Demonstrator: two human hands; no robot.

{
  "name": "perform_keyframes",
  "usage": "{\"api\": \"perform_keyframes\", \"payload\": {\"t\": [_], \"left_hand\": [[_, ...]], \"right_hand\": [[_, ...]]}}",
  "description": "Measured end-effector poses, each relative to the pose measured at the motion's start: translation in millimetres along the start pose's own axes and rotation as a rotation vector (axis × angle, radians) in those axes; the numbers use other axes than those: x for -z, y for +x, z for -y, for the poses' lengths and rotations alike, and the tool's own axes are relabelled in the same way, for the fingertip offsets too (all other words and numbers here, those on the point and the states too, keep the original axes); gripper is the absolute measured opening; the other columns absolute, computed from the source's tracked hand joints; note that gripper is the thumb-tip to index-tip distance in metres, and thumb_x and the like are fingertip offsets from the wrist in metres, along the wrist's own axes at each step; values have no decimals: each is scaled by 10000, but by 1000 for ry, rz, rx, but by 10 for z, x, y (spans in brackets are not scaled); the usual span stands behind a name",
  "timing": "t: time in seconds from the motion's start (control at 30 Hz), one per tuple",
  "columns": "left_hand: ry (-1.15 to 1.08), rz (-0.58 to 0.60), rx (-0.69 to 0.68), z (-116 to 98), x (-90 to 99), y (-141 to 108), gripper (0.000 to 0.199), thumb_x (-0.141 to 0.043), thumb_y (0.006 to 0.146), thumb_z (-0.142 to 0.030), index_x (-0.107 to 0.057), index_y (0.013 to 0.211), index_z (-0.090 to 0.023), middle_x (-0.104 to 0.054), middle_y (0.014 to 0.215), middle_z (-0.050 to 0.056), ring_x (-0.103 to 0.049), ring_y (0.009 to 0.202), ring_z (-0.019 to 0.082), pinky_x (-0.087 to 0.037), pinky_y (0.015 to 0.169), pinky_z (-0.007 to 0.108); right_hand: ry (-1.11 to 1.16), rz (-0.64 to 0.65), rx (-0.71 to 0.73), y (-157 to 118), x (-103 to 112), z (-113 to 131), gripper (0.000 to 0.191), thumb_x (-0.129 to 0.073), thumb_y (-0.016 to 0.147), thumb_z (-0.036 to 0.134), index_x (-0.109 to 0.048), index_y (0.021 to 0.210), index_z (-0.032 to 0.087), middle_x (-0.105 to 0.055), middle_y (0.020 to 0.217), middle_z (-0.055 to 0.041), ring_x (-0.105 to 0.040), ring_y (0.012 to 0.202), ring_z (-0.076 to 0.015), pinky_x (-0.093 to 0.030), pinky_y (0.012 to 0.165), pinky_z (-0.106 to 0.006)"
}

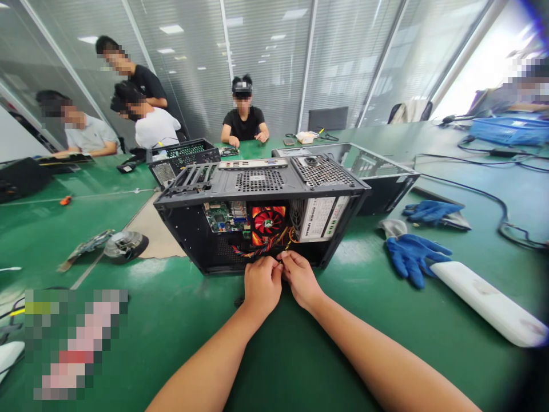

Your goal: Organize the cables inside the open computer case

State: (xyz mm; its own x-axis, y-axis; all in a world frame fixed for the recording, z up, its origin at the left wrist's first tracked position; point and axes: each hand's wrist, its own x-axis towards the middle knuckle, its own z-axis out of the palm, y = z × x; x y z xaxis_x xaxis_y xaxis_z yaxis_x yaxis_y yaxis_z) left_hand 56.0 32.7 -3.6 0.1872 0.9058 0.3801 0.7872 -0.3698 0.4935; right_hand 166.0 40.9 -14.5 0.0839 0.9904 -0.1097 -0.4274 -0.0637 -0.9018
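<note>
A black computer case (180, 229) lies with its open side facing me. Inside it are a circuit board (221, 217), a red and black fan (268, 222) and a power supply (319, 220) with a white label. A bundle of coloured cables (257, 249) runs along the lower part of the opening. My left hand (262, 281) and my right hand (302, 279) meet at the front edge of the case. Their fingers are pinched on a thin cable (287, 246) with yellow and black wires; its end is hidden by the fingers.
Blue work gloves (414, 254) and a long white object (489, 303) lie to the right. Another open case (381, 177) stands behind. Left are a round metal-and-black part (125, 246) and a cardboard sheet (160, 229). Several people sit or stand across the green table (343, 355).
</note>
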Motion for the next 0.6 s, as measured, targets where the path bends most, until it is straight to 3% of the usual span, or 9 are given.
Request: {"api": "perform_keyframes", "payload": {"t": [0.23, 0.6], "left_hand": [[-27, 32, -10, -31, 17, 17, 158, -545, 909, -155, -597, 766, -196, -669, 748, 7, -624, 720, 168, -392, 677, 280], [-36, -23, -53, 9, -40, -36, 109, -536, 915, -155, -590, 827, -191, -647, 787, 19, -608, 761, 175, -413, 720, 288]], "right_hand": [[-30, -22, 17, 8, 3, -20, 461, -740, 697, 572, -462, 604, 216, -338, 482, 90, -247, 445, -83, -188, 443, -256], [-46, -49, 39, 11, -7, -14, 475, -752, 682, 573, -458, 576, 216, -341, 489, 83, -256, 461, -89, -204, 449, -260]]}}
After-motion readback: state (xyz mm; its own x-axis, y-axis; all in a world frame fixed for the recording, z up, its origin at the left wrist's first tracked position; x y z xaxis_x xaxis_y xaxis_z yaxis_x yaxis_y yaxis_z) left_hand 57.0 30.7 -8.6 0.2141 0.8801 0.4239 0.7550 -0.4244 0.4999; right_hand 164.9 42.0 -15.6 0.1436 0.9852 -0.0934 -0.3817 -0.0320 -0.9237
